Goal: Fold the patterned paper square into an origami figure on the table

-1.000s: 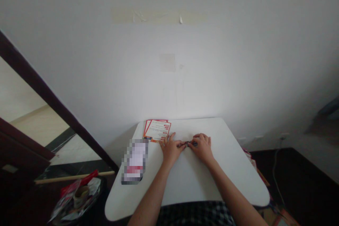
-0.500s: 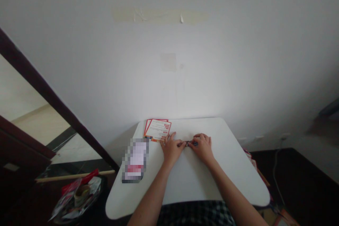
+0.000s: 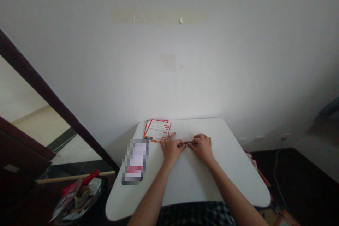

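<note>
Between my two hands, low over the white table (image 3: 193, 180), is a small dark patterned strip (image 3: 188, 144), too small to make out its kind. My left hand (image 3: 171, 147) pinches its left end between thumb and finger, with the other fingers spread toward the cards. My right hand (image 3: 202, 147) pinches the right end, where a bit of blue shows by the fingers. Just beyond my left hand lie printed cards (image 3: 159, 129) with red edges, overlapping one another.
A blurred-out phone-like object (image 3: 135, 160) lies on the table's left side. The wall (image 3: 201, 88) rises right behind the table. A bin with rubbish (image 3: 82, 197) stands on the floor at left. A cable (image 3: 275, 169) hangs at right.
Both hands stay in nearly the same place, pinching the dark strip. The strip's angle between the fingers differs very slightly. The cards have not moved.
</note>
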`<state>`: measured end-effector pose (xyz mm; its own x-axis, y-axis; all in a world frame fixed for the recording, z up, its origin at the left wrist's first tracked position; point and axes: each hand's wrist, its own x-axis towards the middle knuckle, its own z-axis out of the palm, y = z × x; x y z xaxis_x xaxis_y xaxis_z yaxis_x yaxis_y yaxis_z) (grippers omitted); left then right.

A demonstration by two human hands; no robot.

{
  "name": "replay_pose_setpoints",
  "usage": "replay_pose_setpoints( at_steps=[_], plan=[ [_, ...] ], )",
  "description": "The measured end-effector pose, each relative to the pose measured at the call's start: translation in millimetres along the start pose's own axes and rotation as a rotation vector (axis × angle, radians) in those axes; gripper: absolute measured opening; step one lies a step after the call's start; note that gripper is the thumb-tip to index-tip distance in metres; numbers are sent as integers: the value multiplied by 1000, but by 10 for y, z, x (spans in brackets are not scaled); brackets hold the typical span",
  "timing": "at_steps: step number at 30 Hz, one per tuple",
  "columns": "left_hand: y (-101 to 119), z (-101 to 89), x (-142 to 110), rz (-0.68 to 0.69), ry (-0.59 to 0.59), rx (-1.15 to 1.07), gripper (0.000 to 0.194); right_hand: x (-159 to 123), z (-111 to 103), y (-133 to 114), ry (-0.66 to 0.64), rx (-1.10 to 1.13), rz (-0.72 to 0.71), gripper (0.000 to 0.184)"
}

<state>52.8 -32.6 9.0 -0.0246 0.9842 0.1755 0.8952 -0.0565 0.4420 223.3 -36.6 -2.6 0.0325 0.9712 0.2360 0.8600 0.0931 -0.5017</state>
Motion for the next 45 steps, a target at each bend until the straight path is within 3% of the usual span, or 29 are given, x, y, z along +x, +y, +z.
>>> replay_pose_setpoints(
  at_steps=[27,45],
  plan=[
    [38,-6,-62,65,9,43,20,-64,21,-36,78,-62,-40,18],
    [65,-9,-37,26,-25,42,25,76,5,-54,-43,-7,83,21]
  ],
)
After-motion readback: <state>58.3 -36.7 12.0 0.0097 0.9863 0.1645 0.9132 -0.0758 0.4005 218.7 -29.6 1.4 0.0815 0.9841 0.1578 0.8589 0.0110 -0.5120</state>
